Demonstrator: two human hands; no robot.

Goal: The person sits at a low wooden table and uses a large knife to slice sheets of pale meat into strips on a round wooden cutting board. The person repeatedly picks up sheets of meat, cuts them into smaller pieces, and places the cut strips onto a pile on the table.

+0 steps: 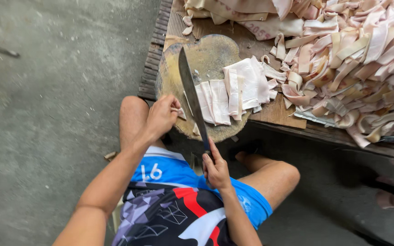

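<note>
Right hand (216,169) gripping knife (191,96) over board (206,57), left hand (163,114) pinching strip (179,111), cut strips (226,93) beside blade

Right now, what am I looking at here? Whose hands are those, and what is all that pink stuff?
The camera sits on a person's head and looks down, so you see their own arms and knees. Their right hand grips the handle of a long knife. Their left hand pinches a small pale piece at the edge of a round wooden chopping block. Pale pink flat strips lie on the block. Behind it, a low wooden table holds a big heap of cut strips. The floor is grey concrete.
</note>
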